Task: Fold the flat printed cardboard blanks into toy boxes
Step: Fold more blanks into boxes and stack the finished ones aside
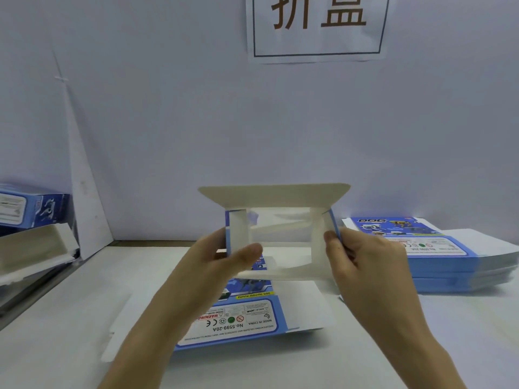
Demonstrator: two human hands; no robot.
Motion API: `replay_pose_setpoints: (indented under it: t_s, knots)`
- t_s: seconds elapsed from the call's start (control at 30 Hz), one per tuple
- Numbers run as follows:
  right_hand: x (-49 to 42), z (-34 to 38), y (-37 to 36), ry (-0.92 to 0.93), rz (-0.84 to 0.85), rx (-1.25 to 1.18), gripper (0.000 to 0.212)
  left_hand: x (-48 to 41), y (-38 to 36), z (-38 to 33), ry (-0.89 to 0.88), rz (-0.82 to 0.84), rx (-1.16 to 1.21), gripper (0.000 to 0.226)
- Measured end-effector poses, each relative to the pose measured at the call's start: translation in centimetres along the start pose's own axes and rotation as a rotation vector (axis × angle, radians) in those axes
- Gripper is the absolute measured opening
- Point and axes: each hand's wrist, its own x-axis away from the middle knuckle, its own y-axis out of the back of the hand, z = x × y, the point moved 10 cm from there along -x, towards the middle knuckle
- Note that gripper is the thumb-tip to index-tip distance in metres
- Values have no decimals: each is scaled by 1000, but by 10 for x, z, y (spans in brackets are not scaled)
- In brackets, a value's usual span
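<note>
A partly folded cardboard box (276, 197), white inside with blue printed outer faces, is held up above the table with its open end toward me and its top flap raised. My left hand (222, 259) grips its left wall, thumb inside. My right hand (362, 262) pinches its right wall. Under the hands a flat printed blank (247, 318) lies face up on the white table (70, 318).
A stack of flat blue printed blanks (443, 259) sits at the right. At the left edge, finished blue boxes (31, 209) and a white tray (33, 248) rest on a lower shelf. A white wall with a paper sign (317, 26) stands close behind.
</note>
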Motion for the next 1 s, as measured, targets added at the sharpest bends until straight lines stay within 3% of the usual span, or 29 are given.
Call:
replay_pose_setpoints:
  t_s: [0.13,0.23,0.33,0.63,0.73,0.87,1.0]
  knots:
    - [1,-3,1,-22,-51,55,64,7,19,-19,-140,-437,-445,39]
    - [1,-20,-2,-123,-12,-2,51,13,10,-32,-263,-447,-443,42]
    - [0,-28,-1,-183,-15,-6,49,16,5,-31,-233,-475,-530,39]
    - [0,-22,2,-149,-64,13,53,25,-1,-40,-309,-578,-572,43]
    - [1,-24,1,-155,-76,-40,52,28,1,-44,-349,-607,-542,28]
    - [3,-18,3,-141,-95,-18,54,28,6,-42,-333,-612,-511,40]
    - [4,-17,1,-166,-79,-15,54,32,5,-46,-328,-616,-524,35]
